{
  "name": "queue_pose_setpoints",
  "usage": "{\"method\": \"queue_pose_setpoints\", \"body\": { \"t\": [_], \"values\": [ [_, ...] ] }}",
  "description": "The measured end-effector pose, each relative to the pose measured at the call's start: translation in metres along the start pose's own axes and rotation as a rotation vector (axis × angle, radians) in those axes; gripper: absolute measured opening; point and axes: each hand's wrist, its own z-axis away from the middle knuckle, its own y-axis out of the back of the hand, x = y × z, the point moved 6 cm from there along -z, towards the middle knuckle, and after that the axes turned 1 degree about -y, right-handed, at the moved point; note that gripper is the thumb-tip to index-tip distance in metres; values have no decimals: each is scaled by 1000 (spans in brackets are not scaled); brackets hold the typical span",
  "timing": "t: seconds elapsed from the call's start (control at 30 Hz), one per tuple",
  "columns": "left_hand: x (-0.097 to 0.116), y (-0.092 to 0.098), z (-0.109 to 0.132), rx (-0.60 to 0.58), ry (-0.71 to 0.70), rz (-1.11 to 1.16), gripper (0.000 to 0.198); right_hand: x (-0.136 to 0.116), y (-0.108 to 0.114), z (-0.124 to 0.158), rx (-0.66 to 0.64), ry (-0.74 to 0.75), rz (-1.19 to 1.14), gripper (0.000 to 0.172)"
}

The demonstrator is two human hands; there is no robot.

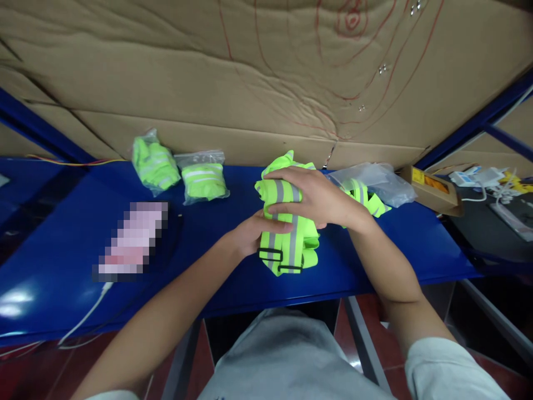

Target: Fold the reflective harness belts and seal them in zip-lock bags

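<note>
Vest bundle pinned between both hands

R hand [318,200] lies palm-down across the upper part of the folded hi-vis vest bundle [287,244], fingers spread and nearly straight, pointing left; it presses, not clenched. L hand [250,233] is curled on the bundle's left edge, thumb on the front face, other fingers hidden behind the fabric. The bundle sits directly under and between the hands at mid-table. Its long axis runs from the person toward the wall, with the near end at the front edge of the blue table [62,261]. Both hands touch it, R on top and L at the side. 2 black buckles [270,255] show at the near end.

Count: 1 bundle in hand. 2 sealed bagged vests [155,164] lie beyond and left of the L hand, side by side, well apart from it. 1 loose vest [368,200] lies just right of the R wrist, half out of a clear bag [383,180]. That makes 4 vests and 3 bags. Further right is 1 cardboard box [431,189]. Left of the L forearm is a blurred pink item [133,239] with a white cable [87,314]. Behind everything is the cardboard wall [250,83]
</note>
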Motion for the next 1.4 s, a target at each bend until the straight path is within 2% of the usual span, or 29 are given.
{"method": "queue_pose_setpoints", "body": {
  "t": [0.1, 0.2, 0.3, 0.4, 0.5, 0.53, 0.6, 0.67, 0.7, 0.77, 0.87, 1.03, 1.13, 1.2, 1.33, 1.4],
  "values": [
    [-2, -12, -2, -147, 19, -59, 48, 2, 5, 1, 29, -44, -1, 48],
    [1, -13, -3, -121, -8, -124, 39, 0, 14, 2, 81, -102, -38, 44],
    [5, -15, -2, -76, -29, -116, 44, -3, 21, 2, 157, -143, -70, 44],
    [6, -30, 3, -119, -24, 50, 55, -3, 29, 4, 259, -182, -51, 45],
    [5, -47, 9, -161, -26, 229, 62, -4, 43, 8, 424, -177, 17, 47],
    [3, -48, 10, -126, -20, 224, 59, -7, 47, 10, 470, -149, 38, 49],
    [-3, -39, 10, 39, 9, 128, 51, -11, 53, 12, 509, -91, 57, 52],
    [-7, -22, 9, 218, 41, 17, 47, -12, 55, 11, 481, -93, 51, 51],
    [-8, -14, 9, 253, 58, -24, 47, -11, 55, 11, 460, -116, 38, 51],
    [-7, -4, 7, 202, 75, -89, 43, -6, 53, 11, 421, -172, -22, 49],
    [2, 7, 8, 77, 34, -236, 33, 7, 45, 9, 318, -244, -245, 45],
    [9, 16, 11, -4, -68, -539, 29, 30, 11, 6, -69, -415, -660, 47],
    [9, 19, 13, 16, -128, -637, 30, 37, -9, 3, -198, -440, -774, 48],
    [10, 22, 13, 38, -146, -652, 30, 41, -16, -2, -159, -407, -726, 47],
    [10, 25, 14, 51, -122, -548, 28, 40, -7, -10, 124, -266, -392, 39],
    [11, 23, 15, 32, -112, -528, 28, 31, -6, -10, 95, -205, -276, 40]
  ]
}}
